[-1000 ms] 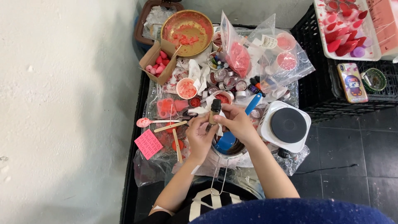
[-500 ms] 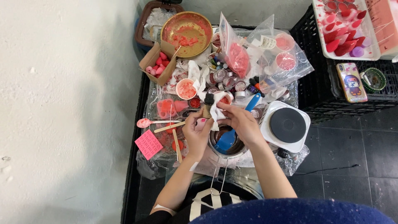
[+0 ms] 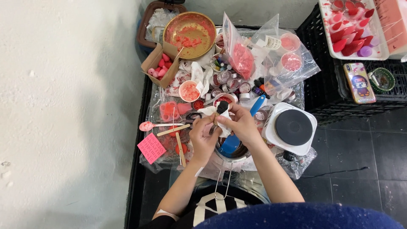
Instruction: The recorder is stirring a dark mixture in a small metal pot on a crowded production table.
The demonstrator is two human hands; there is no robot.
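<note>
Brush with a dark head stands nearly upright between our hands, over the small pot: our left hand pinches its handle low, our right hand wraps white tissue around it.

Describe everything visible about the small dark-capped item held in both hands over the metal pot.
The small item is short and stick-like, with a dark cap or top end and a paler body below; its material is too small to tell. It is held roughly upright, tilted slightly. A white tissue wraps around its lower part. The left hand and right hand both pinch it, above the metal pot that holds a blue spatula.
</note>
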